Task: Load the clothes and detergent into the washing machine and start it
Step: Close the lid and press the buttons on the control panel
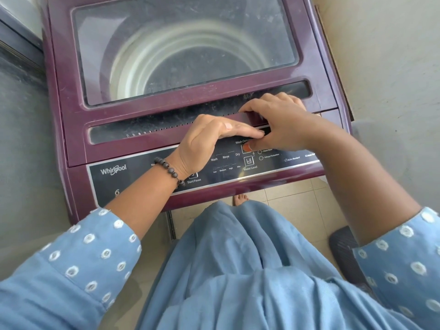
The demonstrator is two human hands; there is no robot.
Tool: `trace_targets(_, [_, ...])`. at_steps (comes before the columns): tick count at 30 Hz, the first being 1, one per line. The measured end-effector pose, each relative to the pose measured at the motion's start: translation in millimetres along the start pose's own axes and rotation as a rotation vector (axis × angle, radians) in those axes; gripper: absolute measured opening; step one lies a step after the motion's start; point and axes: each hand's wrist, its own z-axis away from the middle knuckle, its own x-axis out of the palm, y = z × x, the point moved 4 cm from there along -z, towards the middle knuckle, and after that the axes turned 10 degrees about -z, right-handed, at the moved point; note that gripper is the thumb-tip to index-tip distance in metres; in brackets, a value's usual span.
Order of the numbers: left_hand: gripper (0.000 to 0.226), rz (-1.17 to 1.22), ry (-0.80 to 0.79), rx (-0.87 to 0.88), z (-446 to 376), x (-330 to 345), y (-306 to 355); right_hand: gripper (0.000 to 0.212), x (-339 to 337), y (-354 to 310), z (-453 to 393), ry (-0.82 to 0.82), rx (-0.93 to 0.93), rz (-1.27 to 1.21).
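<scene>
Fingers (240, 132) of the left hand (204, 144) lie straight along the front edge of the purple lid (78, 129), while the right hand (278, 122) curls its fingers over that same edge, thumb near the Wash Options button (246, 148). The Whirlpool washing machine (71, 182) stands closed; through the glass the drum (166, 67) looks empty. No clothes or detergent show. Judging from this, the lid comes first: hook both hands under the handle recess and lift evenly, keeping clear of the control panel (133, 177).

Glossy plastic washing machine (71, 129), dusty glass lid (181, 51).
</scene>
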Motion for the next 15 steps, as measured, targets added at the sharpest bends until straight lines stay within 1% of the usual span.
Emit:
trace_targets(11, [0.054, 0.014, 0.013, -0.011, -2.8, 2.8, -2.7, 0.077, 5.1, -5.7, -1.2, 0.003, 0.021, 0.086])
trace_targets(15, [0.054, 0.017, 0.006, -0.02, -3.1, 3.7, -4.5, 0.077, 6.6, -4.7, -1.2, 0.003, 0.018, 0.067])
